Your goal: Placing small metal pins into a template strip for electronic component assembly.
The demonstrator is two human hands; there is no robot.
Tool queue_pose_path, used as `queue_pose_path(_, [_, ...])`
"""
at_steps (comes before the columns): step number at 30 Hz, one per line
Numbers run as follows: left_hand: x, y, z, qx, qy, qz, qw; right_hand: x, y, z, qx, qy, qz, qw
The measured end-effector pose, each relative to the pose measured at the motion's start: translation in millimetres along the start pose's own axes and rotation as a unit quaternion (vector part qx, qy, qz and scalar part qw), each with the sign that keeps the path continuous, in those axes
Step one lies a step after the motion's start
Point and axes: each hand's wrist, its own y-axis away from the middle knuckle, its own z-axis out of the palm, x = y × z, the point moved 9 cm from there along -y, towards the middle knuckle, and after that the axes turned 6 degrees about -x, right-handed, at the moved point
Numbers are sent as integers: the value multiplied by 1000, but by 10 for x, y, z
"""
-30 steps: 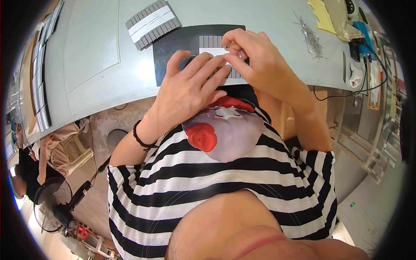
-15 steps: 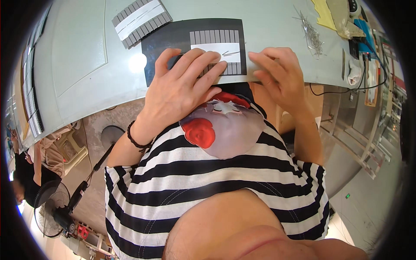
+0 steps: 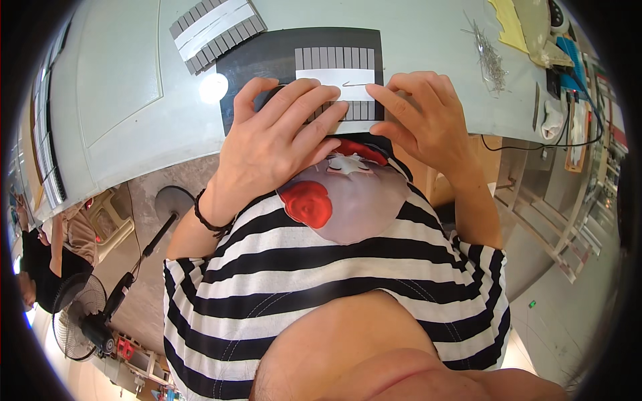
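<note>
A black mat (image 3: 267,60) lies on the pale green table (image 3: 120,100) in front of me. On it sits a grey ribbed strip piece with a white band across it (image 3: 338,73), and a thin wire lies on that band. My left hand (image 3: 274,140) presses flat on the mat, fingertips on the piece's lower left edge. My right hand (image 3: 424,120) rests at the piece's right end, fingers spread and touching its edge. Neither hand lifts anything.
A second grey ribbed strip piece with white bands (image 3: 214,30) lies at the mat's upper left. A pile of thin wires (image 3: 488,57), yellow paper (image 3: 508,23) and tools sit at the right. A standing fan (image 3: 80,321) and another person (image 3: 40,267) are at lower left.
The view has tipped so the mat sits higher. My right hand came off the top of the ribbed piece and now rests at its right end; my left hand stays pressed on the lower left.
</note>
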Motion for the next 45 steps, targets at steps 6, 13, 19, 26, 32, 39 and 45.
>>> queue_pose_path(6, [-8, 3, 5, -3, 3, -4, 1000, 39, -12, 4, -14, -15, 1, 1000])
queue_pose_path(13, [-16, 24, -5, 17, -4, 4, 1000, -8, -115, 11, -27, -4, -16, 999])
queue_pose_path(19, [-12, 20, 8, 16, 2, 4, 1000, -68, -181, 77, -51, 17, -20, 998])
queue_pose_path(26, [9, 31, -33, 50, -23, -2, 998, -191, -276, 89, -25, 15, -39, 999])
queue_pose_path(32, [31, 83, -113, 57, -53, 6, 997, -209, -261, 111, -23, 19, -30, 999])
queue_pose_path(39, [-285, 401, -254, 85, -83, -132, 984, -230, -201, 151, -39, 29, -8, 999])
queue_pose_path(45, [-246, 272, -221, 93, -71, -161, 980, -258, -188, 180, -35, 42, 0, 998])
